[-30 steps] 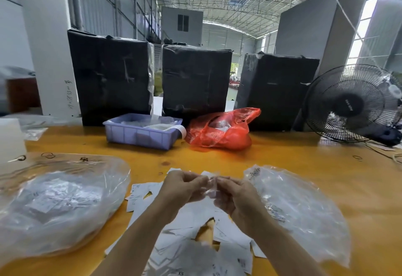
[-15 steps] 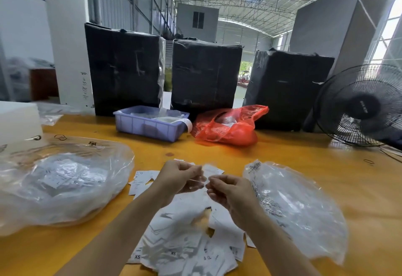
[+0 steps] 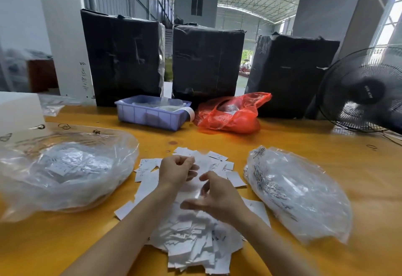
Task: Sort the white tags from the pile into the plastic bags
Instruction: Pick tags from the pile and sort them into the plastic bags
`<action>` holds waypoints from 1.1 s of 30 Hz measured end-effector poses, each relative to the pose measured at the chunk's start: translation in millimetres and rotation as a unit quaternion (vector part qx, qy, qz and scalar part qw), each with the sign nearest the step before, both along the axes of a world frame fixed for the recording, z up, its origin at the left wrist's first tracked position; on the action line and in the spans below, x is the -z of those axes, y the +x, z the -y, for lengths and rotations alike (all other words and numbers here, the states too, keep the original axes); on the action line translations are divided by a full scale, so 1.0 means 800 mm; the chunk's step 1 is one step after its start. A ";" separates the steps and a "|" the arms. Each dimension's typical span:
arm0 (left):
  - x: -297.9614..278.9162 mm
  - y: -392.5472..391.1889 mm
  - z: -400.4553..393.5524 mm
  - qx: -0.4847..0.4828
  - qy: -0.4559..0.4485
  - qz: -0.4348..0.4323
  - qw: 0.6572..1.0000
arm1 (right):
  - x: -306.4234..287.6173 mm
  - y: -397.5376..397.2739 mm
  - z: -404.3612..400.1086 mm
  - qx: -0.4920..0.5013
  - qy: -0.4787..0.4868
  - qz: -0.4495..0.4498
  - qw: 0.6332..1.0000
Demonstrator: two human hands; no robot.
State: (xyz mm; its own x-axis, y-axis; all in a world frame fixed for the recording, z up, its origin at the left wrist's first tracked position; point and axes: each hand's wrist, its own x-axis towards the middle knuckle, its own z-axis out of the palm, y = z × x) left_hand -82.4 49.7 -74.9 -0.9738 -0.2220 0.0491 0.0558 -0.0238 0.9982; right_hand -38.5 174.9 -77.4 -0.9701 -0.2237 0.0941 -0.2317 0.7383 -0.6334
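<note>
A pile of white tags [image 3: 191, 243] is spread over the yellow table [image 3: 293, 143] in front of me. One clear plastic bag [image 3: 65, 173] with tags inside lies to the pile's left, and a second clear plastic bag [image 3: 300, 195] lies to its right. My left hand [image 3: 176, 170] hovers above the far part of the pile, its fingers curled round what looks like a white tag. My right hand [image 3: 215, 197] is lower and nearer to me, just above the pile, blurred, with fingers loosely spread and nothing in them.
At the back of the table stand a purple plastic tray [image 3: 150, 116], a red plastic bag [image 3: 230, 114] and three black-wrapped boxes [image 3: 124, 58]. A black fan [image 3: 365, 92] is at the far right. A white block [image 3: 17, 110] sits at the far left.
Both hands were pinching one small tag together above the pile. My right hand has let go and dropped toward me over the pile, while my left hand stays up.
</note>
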 end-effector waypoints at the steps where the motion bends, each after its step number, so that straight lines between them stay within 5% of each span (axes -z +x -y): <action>1: 0.001 -0.001 0.000 0.003 -0.001 0.004 1.000 | 0.006 0.000 0.004 0.011 0.031 -0.033 0.999; 6: 0.003 -0.006 0.000 0.003 -0.010 -0.007 1.000 | 0.004 -0.004 0.006 0.085 -0.074 -0.100 0.989; 12: 0.011 -0.008 0.004 -0.020 -0.049 0.018 0.998 | -0.012 -0.005 -0.018 0.125 -0.065 -0.170 0.975; 18: 0.005 -0.009 0.007 -0.012 -0.030 -0.001 0.999 | -0.078 -0.011 -0.108 0.258 -0.220 -0.262 0.904; 21: -0.005 -0.008 0.007 -0.001 -0.027 -0.009 1.000 | -0.079 -0.019 -0.168 0.329 -0.059 -0.155 0.930; 25: -0.015 -0.002 0.010 0.050 -0.010 0.008 0.999 | -0.047 -0.025 -0.180 0.260 0.191 -0.004 0.947; 31: -0.041 0.007 0.016 0.112 0.034 0.024 0.993 | -0.066 -0.006 -0.153 0.341 0.423 -0.131 0.829; 33: -0.049 0.012 0.018 0.140 0.005 0.023 0.990 | -0.078 0.000 -0.127 0.305 0.347 -0.276 0.843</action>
